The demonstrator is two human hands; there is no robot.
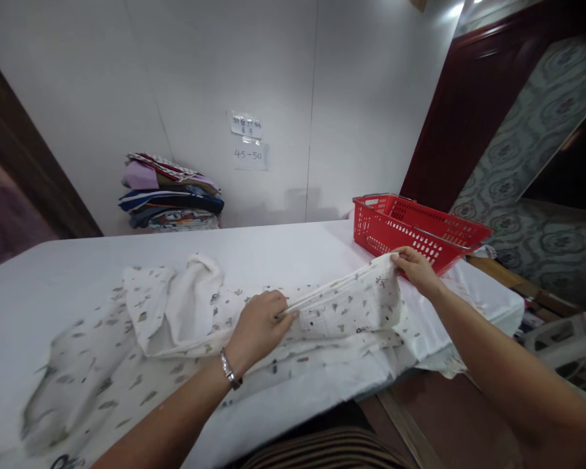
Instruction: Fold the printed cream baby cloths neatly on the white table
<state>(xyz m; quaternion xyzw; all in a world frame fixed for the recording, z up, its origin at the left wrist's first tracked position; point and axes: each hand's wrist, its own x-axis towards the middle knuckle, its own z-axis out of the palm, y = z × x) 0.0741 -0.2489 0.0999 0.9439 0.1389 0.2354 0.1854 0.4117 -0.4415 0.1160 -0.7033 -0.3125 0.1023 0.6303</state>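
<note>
In the head view, the left hand [258,326] pinched a fold of the printed white garment [273,319] spread on the surface [293,244], while the right hand [417,268] gripped its far edge beside the red basket [415,231], keeping the cloth taut between them; the garment's left end was blurred.

Bare tabletop [283,244] behind cloth [322,312]; red basket [415,231] blocking right.

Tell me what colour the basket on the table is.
Red, with a perforated wall; the basket shows best in the head view.
</note>
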